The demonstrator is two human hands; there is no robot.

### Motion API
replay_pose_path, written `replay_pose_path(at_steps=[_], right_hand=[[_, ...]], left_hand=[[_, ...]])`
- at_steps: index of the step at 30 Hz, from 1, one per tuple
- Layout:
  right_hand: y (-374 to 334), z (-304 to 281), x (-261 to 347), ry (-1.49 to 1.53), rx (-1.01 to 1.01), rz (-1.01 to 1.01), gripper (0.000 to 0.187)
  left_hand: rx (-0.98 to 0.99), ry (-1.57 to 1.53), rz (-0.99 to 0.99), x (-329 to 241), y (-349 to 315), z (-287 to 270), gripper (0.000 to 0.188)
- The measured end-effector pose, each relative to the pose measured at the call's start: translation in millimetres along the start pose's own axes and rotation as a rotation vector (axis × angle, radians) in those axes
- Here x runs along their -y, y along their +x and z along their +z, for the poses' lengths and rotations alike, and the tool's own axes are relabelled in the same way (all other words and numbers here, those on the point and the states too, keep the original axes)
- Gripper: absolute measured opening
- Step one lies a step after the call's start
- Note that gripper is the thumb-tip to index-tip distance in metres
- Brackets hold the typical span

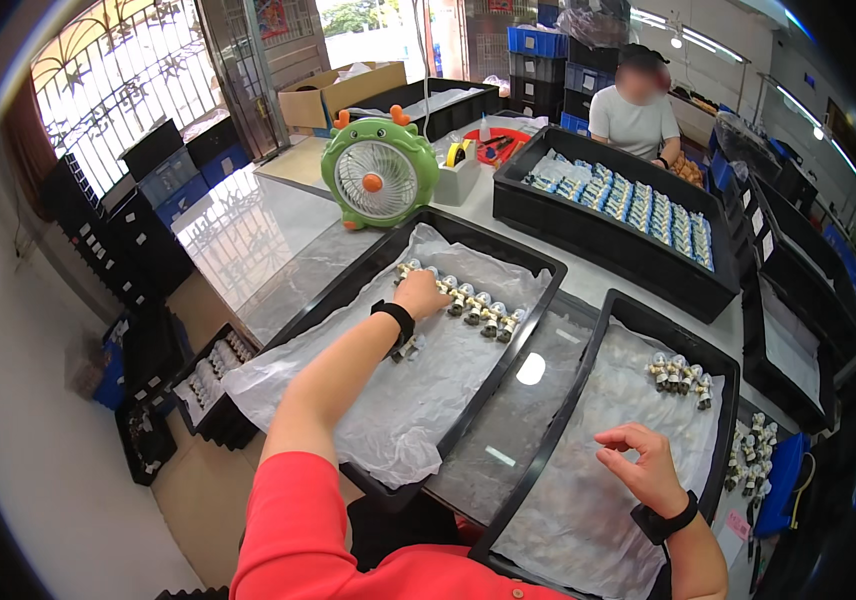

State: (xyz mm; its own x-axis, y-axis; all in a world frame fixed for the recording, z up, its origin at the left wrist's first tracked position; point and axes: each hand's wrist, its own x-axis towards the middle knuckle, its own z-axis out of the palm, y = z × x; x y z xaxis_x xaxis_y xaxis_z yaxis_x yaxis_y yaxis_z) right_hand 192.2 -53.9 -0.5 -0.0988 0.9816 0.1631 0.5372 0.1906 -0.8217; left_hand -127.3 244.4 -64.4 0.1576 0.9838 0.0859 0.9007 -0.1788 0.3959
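A row of small brass-and-silver metal fittings [469, 303], which look like small valves, lies on the paper lining of the left black tray [538, 305]. My left hand [420, 294] reaches into this row, its fingers closed down on one fitting that they mostly cover. Below my left wrist another fitting [408, 348] lies apart on the paper. Over the right black tray [560, 425] hovers my right hand [645, 468], thumb and forefinger apart with nothing between them. At that tray's far end sits a small cluster of similar fittings [679, 377].
A green animal-shaped fan [379, 175] and a tape dispenser [458, 175] stand beyond the left tray. Behind, a large black tray [608, 235] holds rows of blue-and-silver parts. Loose fittings [751, 455] lie right of the right tray. A person [636, 115] sits across the table.
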Motion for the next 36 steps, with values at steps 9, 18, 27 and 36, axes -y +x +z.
replay_pose_path(at_steps=[9, 18, 27, 36], right_hand=[[0.1, -1.5, 1.6, 0.003, 0.014, 0.009, 0.019], [-1.7, -2.8, 1.2, -0.014, 0.050, 0.023, 0.021], [-1.8, -3.4, 2.6, -0.004, 0.071, 0.052, 0.021], [-2.8, -3.4, -0.1, -0.006, 0.079, 0.032, 0.022]], left_hand=[[0.036, 0.110, -0.028, 1.1, 7.2, 0.0, 0.027], [-0.025, 0.099, -0.017, -0.7, 8.6, 3.9, 0.027], [0.087, 0.059, 0.121, -24.3, 0.7, 14.9, 0.031], [0.018, 0.091, 0.151, -23.6, 0.4, 16.1, 0.036]])
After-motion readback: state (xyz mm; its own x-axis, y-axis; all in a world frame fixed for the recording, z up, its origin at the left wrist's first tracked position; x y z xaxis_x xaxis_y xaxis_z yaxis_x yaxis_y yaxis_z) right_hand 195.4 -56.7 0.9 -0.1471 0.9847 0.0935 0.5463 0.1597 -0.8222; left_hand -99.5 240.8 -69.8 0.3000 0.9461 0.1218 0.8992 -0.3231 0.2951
